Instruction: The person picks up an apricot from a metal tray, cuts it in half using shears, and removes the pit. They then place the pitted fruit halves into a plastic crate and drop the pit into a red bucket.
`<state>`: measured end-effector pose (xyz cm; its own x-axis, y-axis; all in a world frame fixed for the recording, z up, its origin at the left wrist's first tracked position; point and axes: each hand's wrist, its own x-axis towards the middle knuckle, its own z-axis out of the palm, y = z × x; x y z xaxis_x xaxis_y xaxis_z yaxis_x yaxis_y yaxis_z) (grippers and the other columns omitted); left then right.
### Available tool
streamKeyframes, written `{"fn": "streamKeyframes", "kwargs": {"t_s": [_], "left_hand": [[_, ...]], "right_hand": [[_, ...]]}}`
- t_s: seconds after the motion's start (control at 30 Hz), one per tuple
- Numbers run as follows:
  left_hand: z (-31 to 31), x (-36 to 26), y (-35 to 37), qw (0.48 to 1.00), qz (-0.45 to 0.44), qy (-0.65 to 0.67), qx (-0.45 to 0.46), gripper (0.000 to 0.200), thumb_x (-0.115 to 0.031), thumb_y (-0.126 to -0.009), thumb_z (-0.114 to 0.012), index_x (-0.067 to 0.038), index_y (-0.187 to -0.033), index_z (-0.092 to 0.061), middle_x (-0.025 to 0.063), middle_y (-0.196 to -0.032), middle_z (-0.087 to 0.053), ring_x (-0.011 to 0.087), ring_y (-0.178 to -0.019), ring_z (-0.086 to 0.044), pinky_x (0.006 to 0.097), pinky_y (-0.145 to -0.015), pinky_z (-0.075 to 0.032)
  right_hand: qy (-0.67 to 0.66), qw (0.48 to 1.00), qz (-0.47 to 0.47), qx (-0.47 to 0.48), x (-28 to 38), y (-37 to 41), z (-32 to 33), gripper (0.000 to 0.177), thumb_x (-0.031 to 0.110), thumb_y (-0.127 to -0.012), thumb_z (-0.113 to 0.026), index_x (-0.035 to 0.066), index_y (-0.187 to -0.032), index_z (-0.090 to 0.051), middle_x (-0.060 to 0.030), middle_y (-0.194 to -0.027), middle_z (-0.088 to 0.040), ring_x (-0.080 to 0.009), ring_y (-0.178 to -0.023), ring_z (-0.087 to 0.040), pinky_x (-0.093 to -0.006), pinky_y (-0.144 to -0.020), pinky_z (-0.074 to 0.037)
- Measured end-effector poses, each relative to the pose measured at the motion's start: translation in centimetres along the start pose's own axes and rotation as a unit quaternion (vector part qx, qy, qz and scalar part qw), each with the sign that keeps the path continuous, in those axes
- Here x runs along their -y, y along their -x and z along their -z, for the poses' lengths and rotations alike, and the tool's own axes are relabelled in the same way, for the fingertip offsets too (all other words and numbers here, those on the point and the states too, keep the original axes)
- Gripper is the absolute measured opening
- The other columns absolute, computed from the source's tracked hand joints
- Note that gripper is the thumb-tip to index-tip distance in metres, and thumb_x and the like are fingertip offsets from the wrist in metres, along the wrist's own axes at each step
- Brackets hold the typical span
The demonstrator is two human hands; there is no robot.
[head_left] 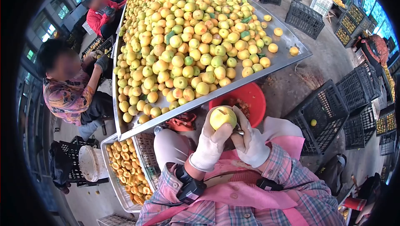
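In a white glove, my left hand [211, 141] is wrapped round a yellow-green fruit [223, 118] that has a brownish slit near its top. Close against it on the right, my gloved right hand [250, 141] is closed, with a small metal piece [238, 132] showing between its fingers; most of that tool is hidden. Both hands are above my lap, just off the near edge of a metal table [183, 106] heaped with yellow fruits [175, 59]. Behind the hands stands a red basin [258, 101] with reddish-brown scraps inside.
A white crate [118, 189] of halved orange fruits stands at the lower left, near a white bucket [89, 163]. A person in a patterned shirt [68, 96] sits left of the table. Black crates [318, 115] stand on the right.
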<state>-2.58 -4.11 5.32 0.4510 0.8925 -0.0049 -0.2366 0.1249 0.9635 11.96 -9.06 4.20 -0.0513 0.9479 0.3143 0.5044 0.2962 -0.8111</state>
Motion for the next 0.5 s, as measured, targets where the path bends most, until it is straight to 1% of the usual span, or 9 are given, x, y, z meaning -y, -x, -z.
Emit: {"fn": "streamKeyframes", "kwargs": {"t_s": [0.03,0.1,0.23,0.3,0.33,0.4,0.43,0.47,0.5], "left_hand": [[-0.1,0.2,0.1,1.0,0.0,0.0,-0.001,0.048,-0.024,-0.09,-0.063,-0.002,-0.128,-0.045,0.006,-0.109,-0.057,0.0151,-0.099,-0.055,0.0291,-0.09,-0.045],[-0.7,0.7,0.2,0.998,-0.004,0.045,-0.05,0.046,-0.023,-0.09,-0.06,-0.002,-0.127,-0.045,0.0064,-0.108,-0.058,0.0156,-0.099,-0.055,0.0296,-0.089,-0.045],[0.2,0.7,0.0,0.998,-0.014,0.021,-0.049,0.046,-0.026,-0.09,-0.06,-0.002,-0.126,-0.045,0.0069,-0.11,-0.057,0.0158,-0.1,-0.055,0.0303,-0.088,-0.046],[1.3,1.2,-0.2,1.0,-0.012,-0.002,-0.014,0.049,-0.028,-0.089,-0.063,-0.002,-0.126,-0.045,0.007,-0.109,-0.057,0.0163,-0.099,-0.056,0.0308,-0.087,-0.047],[1.2,1.2,-0.3,1.0,-0.012,-0.002,-0.013,0.049,-0.028,-0.089,-0.063,-0.002,-0.126,-0.045,0.007,-0.109,-0.057,0.0163,-0.099,-0.056,0.0308,-0.087,-0.047],[1.0,1.2,-0.4,0.99,0.006,0.138,-0.001,0.054,-0.032,-0.088,-0.064,-0.002,-0.127,-0.043,0.0071,-0.107,-0.058,0.0171,-0.097,-0.057,0.0304,-0.087,-0.047],[0.9,1.2,-0.4,0.994,-0.012,0.112,-0.005,0.057,-0.036,-0.088,-0.063,-0.002,-0.128,-0.042,0.0075,-0.105,-0.058,0.0175,-0.096,-0.057,0.0304,-0.086,-0.048],[0.8,1.2,-0.3,0.994,-0.012,0.111,-0.005,0.057,-0.036,-0.088,-0.063,-0.002,-0.128,-0.042,0.0075,-0.105,-0.058,0.0175,-0.096,-0.057,0.0304,-0.086,-0.048],[0.7,1.2,-0.3,0.997,-0.04,0.071,-0.01,0.057,-0.038,-0.089,-0.061,-0.002,-0.128,-0.042,0.0081,-0.105,-0.058,0.0173,-0.096,-0.057,0.0304,-0.085,-0.048]], "right_hand": [[-0.001,1.0,0.0,0.001,-0.1,-0.1,-0.1,0.063,0.021,-0.096,-0.05,0.005,-0.149,-0.02,-0.0245,-0.124,-0.056,-0.0453,-0.094,-0.062,-0.0459,-0.075,-0.053],[-0.047,0.999,0.012,-0.008,-0.5,-0.3,-0.5,0.063,0.021,-0.096,-0.05,0.005,-0.149,-0.02,-0.0252,-0.122,-0.057,-0.0454,-0.09,-0.062,-0.0465,-0.072,-0.052],[-0.089,0.995,0.03,0.02,-1.2,-0.5,-0.2,0.063,0.024,-0.097,-0.049,0.005,-0.149,-0.02,-0.0265,-0.118,-0.058,-0.0457,-0.087,-0.062,-0.0469,-0.069,-0.052],[-0.068,0.995,-0.032,0.065,-0.7,0.0,-0.2,0.062,0.027,-0.098,-0.048,0.005,-0.149,-0.02,-0.0274,-0.113,-0.059,-0.0455,-0.087,-0.063,-0.0465,-0.069,-0.052],[-0.068,0.995,-0.032,0.063,-0.3,0.0,-0.1,0.062,0.027,-0.098,-0.048,0.005,-0.149,-0.02,-0.0274,-0.113,-0.059,-0.0455,-0.087,-0.063,-0.0465,-0.069,-0.052],[0.001,0.999,-0.025,0.048,0.5,-0.2,-0.2,0.062,0.03,-0.098,-0.046,0.005,-0.149,-0.02,-0.0276,-0.109,-0.061,-0.0457,-0.087,-0.063,-0.0474,-0.07,-0.052],[-0.001,0.999,-0.024,0.048,0.5,-0.3,-0.4,0.062,0.03,-0.098,-0.046,0.005,-0.149,-0.02,-0.0276,-0.109,-0.061,-0.0457,-0.087,-0.063,-0.0474,-0.07,-0.052],[-0.021,0.999,-0.007,0.034,0.3,-0.5,-0.6,0.062,0.029,-0.098,-0.047,0.005,-0.149,-0.02,-0.028,-0.108,-0.061,-0.0455,-0.087,-0.063,-0.0479,-0.069,-0.051],[-0.042,0.999,0.01,0.019,0.1,-0.6,-0.7,0.062,0.029,-0.098,-0.047,0.005,-0.149,-0.02,-0.0283,-0.107,-0.061,-0.0454,-0.086,-0.063,-0.0484,-0.069,-0.051]]}}
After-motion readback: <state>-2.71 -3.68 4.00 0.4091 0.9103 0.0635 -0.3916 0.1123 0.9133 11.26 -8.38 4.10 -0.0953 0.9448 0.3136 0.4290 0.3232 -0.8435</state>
